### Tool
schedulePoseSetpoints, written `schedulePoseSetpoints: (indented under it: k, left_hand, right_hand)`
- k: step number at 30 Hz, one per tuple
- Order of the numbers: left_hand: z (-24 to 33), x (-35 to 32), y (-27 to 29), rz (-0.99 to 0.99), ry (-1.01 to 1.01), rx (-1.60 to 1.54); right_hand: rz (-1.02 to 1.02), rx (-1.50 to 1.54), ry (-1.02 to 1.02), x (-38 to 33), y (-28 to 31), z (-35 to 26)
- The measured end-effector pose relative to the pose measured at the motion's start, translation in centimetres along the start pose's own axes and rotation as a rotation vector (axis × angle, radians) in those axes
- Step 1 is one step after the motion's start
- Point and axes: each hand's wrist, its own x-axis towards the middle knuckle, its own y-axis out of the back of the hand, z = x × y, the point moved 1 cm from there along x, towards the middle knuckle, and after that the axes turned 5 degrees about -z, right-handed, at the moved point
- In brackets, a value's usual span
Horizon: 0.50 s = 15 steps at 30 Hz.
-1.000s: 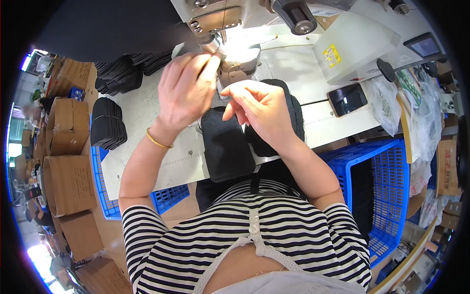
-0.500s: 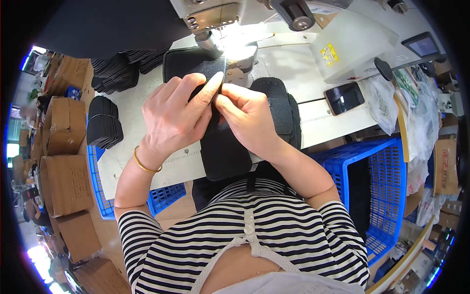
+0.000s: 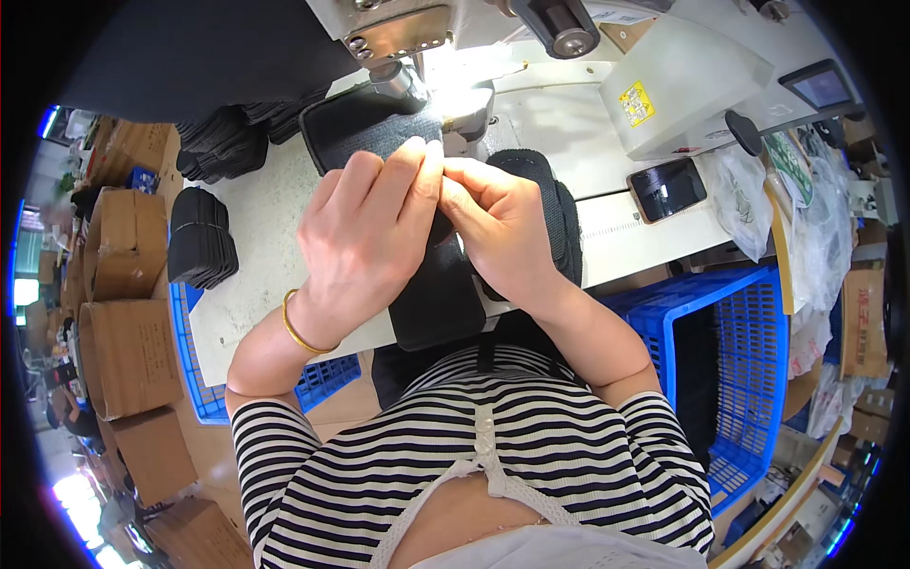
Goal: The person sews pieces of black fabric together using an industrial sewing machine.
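Note:
A black padded fabric piece [image 3: 355, 133] lies on the white sewing table, its far edge at the lit needle area of the sewing machine [image 3: 403, 43]. My left hand [image 3: 365, 223] is closed at the near right edge of this piece, fingers bent and tips together. Against it, my right hand [image 3: 502, 228] pinches the same edge with thumb and forefinger. The fingers hide the gripped part. Below my hands, another flat black piece [image 3: 436, 303] reaches over the table's front edge. Just right of my right hand lies a pile of black padded pieces [image 3: 559, 213].
On the left stand a banded stack of black pieces [image 3: 202, 237] and more piles [image 3: 223, 142]. A phone [image 3: 666, 190] lies at the right beside a clear plastic bag [image 3: 739, 204]. Blue crates [image 3: 725, 379] flank the table. Cardboard boxes [image 3: 128, 356] line the left.
Both hands have shifted a little to the right, with the left hand's fingers drawn closer together. The fabric piece has turned slightly and moved left at its far corner.

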Motion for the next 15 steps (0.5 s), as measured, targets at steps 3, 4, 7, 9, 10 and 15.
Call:
schedulePoseSetpoints:
  k: [3,4,7,9,10,15]
  left_hand:
    - [-0.6,0.3,-0.6,0.003,0.005,0.012]
    - [-0.7,0.5,-0.7,0.003,0.004,0.011]
    - [-1.3,0.8,-1.1,0.007,0.007,0.032]
    - [-1.7,1.0,-1.4,0.020,0.010,0.022]
    - [-1.8,1.1,-1.5,0.018,0.010,0.024]
    - [-2.2,1.0,-1.7,0.035,0.006,0.044]
  right_hand:
    - [-0.015,-0.009,-0.039,0.4,-0.1,-0.4]
    - [-0.015,-0.009,-0.039,0.5,0.0,-0.3]
    - [-0.033,-0.027,-0.043,0.9,0.1,0.1]
    - [-0.023,-0.019,-0.035,1.1,0.1,-0.4]
    - [-0.023,-0.017,-0.035,1.3,0.0,-0.6]
    - [-0.014,-0.063,-0.031,1.6,0.1,-0.7]
